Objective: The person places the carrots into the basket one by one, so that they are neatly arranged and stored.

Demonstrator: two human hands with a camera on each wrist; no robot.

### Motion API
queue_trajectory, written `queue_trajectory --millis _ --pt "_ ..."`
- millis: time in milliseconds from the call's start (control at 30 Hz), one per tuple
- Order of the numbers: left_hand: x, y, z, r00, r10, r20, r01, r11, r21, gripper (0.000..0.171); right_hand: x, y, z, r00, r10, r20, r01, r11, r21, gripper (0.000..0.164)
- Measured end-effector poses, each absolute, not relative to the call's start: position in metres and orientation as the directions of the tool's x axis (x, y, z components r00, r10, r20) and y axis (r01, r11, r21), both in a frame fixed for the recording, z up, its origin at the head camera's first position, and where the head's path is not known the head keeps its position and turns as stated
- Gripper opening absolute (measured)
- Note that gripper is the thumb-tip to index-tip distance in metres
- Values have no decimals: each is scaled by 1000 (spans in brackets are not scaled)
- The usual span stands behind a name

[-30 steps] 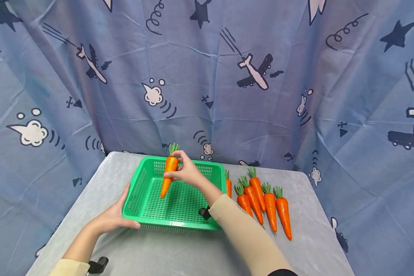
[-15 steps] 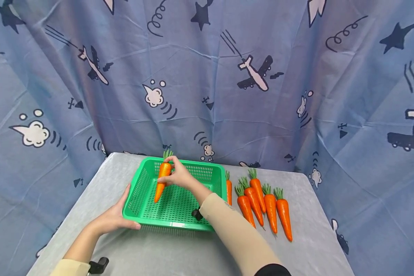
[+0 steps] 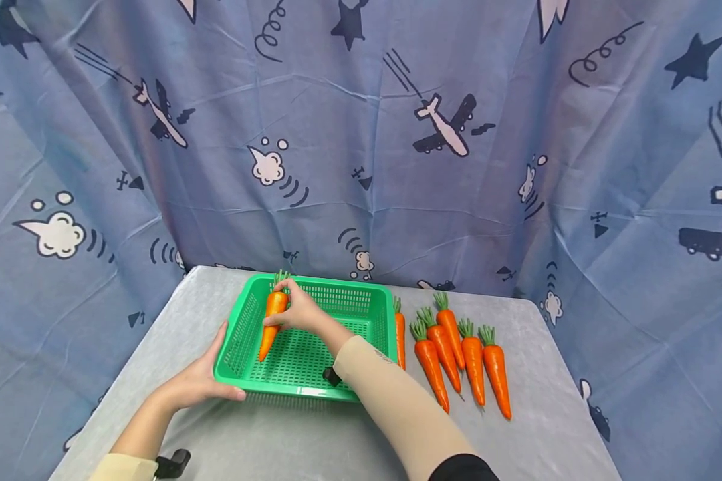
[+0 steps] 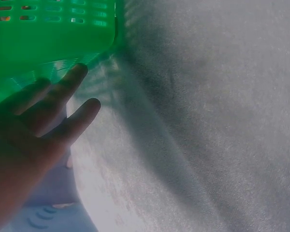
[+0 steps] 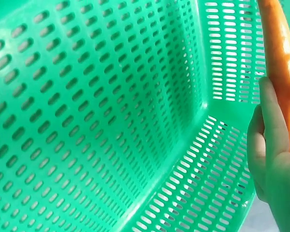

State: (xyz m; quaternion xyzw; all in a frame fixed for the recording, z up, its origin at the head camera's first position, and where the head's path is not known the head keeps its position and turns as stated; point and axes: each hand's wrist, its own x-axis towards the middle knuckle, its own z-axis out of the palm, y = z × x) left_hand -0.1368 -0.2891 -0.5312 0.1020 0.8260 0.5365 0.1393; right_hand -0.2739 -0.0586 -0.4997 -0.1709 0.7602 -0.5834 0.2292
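Observation:
In the head view my right hand holds a carrot with green stalks by its upper part. It hangs, tip down and slightly tilted, inside the left part of a green basket. The right wrist view shows the carrot against my thumb and fingers, over the basket's slotted floor and walls. My left hand lies spread around the basket's near-left corner, thumb along the front and fingers up the left side. In the left wrist view those fingers are straight and splayed beside the basket wall.
To the right of the basket several carrots lie on the grey tabletop, stalks pointing away. One carrot lies close against the basket's right side. A blue patterned curtain surrounds the table at the back and sides.
My right hand has carried the carrot left and lower, from over the basket's middle to its left part. My left hand and the basket stay where they were.

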Motion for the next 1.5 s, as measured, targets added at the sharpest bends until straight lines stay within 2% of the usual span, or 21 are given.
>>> queue_trajectory --millis 667,1067,1267,1400,1500 --pt "-138 -289 -532 -938 323 -124 14 396 918 144 -265 -81 -517 -839 -479 -258 30 433 -901 65" --pt "-136 -291 -532 -940 313 -138 3 413 911 144 -266 -85 -524 -818 -488 -303 74 434 -898 64" --pt "-136 -291 -533 -941 314 -127 12 404 915 144 -266 -84 -527 -782 -532 -325 28 491 -871 62" --pt "-136 -290 -533 -943 312 -118 22 411 911 145 -266 -82 -529 -737 -579 -349 -21 536 -844 65" --pt "-135 -290 -534 -944 309 -116 24 415 910 145 -266 -81 -530 -729 -591 -345 -72 567 -820 67"
